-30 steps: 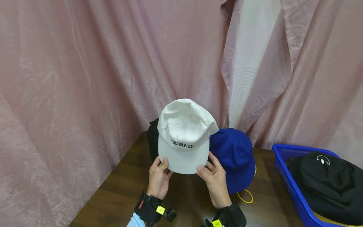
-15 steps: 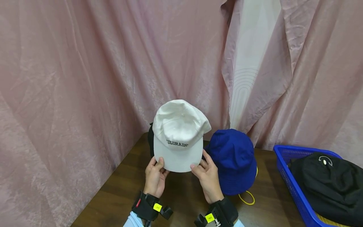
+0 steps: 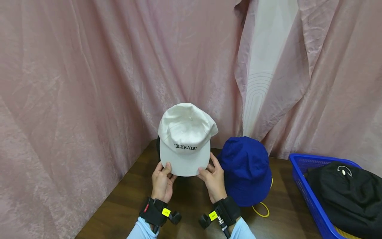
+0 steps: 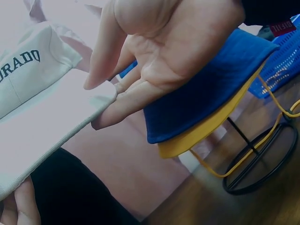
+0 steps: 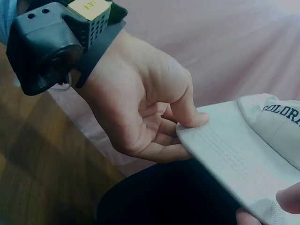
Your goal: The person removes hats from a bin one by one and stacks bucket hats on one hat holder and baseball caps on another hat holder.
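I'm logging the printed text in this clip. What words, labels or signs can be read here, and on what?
"COLORADO", partly cut off: front of the white cap, above the brim.
Yellow tags on both wrist cameras: too small to read.
Red tag at the left wrist view's edge: blurred.
White emblem on the black hat: a mark, no words.

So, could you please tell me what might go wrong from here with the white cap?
1. The left hand and right hand pinch only the brim edge of the white cap, so it could slip or tilt.
2. The blue hat sits close beside the right hand on a thin wire stand; a nudge might topple it.
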The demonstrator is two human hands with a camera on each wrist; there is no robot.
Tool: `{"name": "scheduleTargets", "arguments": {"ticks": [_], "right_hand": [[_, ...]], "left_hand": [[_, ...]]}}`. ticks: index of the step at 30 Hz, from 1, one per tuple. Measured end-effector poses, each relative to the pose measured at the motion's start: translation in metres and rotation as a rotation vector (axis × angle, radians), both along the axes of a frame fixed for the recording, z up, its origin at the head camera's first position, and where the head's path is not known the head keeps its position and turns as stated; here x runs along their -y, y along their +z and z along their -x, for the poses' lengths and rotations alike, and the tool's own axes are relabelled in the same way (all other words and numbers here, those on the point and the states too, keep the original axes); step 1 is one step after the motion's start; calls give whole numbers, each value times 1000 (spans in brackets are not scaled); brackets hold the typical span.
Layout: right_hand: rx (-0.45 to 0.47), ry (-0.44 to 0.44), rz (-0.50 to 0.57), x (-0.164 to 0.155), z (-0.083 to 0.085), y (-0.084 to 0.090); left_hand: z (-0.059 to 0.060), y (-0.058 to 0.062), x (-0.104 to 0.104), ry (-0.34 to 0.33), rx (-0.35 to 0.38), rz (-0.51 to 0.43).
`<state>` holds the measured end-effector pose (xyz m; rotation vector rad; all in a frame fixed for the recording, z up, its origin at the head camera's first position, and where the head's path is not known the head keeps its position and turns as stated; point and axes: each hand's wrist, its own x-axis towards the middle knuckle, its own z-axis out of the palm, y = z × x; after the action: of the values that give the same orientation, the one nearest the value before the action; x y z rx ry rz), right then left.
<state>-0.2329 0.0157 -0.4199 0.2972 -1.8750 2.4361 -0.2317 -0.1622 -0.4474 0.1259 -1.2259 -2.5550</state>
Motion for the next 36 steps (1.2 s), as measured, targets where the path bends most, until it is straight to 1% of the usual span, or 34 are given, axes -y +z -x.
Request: {"name": "scheduleTargets", "arguments": {"ticks": [4,8,11,17,21,24,28,33,36], "right_hand": [[1,-12,-18,6,9,0],[17,-26,-40,12,18,0],[37,-40,-40,16,25,0],[58,-66,-21,26,39,-2],[76,-79,-44,32,47,-7],[117,-65,-60,34,48,-13],[159,-25,-59,33,47,-21],[182,-8,-57,30,47,-28],[196,-9,-65,28,45,-32]], "left_hand": [[3,0,3,15,-2,-21],[5,0,6,13,-7,-26],[7,-1,9,12,10,-33],[13,0,13,33,42,-72],[15,-2,16,47,64,-83],[13,-6,18,53,87,-91],[11,-13,19,52,114,-95],[11,-22,18,38,146,-93],[9,-27,16,33,153,-93]]}}
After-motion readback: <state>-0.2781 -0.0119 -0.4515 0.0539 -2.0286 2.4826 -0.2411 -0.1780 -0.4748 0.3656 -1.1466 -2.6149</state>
